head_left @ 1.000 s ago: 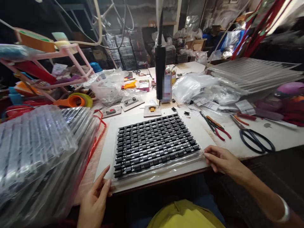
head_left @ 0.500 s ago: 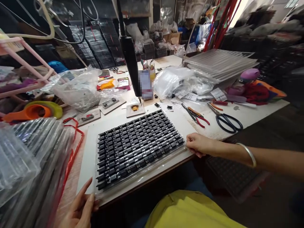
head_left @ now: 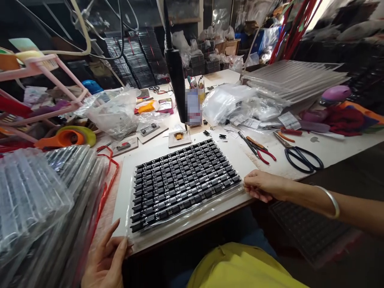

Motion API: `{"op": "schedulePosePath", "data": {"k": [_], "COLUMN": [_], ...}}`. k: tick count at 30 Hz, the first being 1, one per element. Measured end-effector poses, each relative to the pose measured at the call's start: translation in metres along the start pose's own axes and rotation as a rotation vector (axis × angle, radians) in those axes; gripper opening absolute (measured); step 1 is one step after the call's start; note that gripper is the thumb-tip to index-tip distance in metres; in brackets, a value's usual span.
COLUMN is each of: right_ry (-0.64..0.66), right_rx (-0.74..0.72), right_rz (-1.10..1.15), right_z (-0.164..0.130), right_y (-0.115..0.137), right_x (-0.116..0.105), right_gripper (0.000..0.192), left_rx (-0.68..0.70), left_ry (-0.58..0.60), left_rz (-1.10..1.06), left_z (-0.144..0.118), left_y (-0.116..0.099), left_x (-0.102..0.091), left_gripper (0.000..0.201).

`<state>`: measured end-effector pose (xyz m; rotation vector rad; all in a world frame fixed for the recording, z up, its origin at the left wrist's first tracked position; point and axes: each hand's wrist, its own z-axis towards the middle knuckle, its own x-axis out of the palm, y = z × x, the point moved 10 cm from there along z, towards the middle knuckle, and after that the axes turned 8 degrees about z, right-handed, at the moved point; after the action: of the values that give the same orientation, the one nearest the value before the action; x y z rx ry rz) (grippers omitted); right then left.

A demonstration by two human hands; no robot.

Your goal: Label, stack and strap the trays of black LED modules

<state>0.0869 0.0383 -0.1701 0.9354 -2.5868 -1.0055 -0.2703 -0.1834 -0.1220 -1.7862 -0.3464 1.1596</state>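
Tray (head_left: 183,184) of black parts lies between my hands on the desk (head_left: 330,150), long axis left-right. Left hand (head_left: 106,260) pinches near-left corner, right hand (head_left: 261,186) grips right edge.

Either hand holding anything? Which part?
Both hold the clear tray of black parts: left hand at its near-left corner, right hand at its right edge.
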Motion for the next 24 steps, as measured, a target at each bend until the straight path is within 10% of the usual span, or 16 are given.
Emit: {"op": "schedulePosePath", "data": {"k": [9, 16, 24], "right_ry": [0.02, -0.458, -0.72], "right_rx": [-0.258, -0.621, -0.8], "right_rz": [-0.251, -0.257, -0.362], "right_z": [-0.009, -0.024, -0.048], "right_y": [0.017, 0.032, 0.03], "right_x": [-0.003, -0.034, -0.005], "right_gripper": [0.024, 0.041, 0.039], "left_rx": [0.062, -0.028, -0.078], "left_ry": [0.142, 0.033, -0.018], "left_rz": [0.07, -0.004, -0.083], "left_z": [0.015, 0.015, 0.007], "left_y": [0.015, 0.022, 0.024], "left_x": [0.011, 0.007, 0.002], "left_gripper": [0.068, 0.071, 0.066]}}
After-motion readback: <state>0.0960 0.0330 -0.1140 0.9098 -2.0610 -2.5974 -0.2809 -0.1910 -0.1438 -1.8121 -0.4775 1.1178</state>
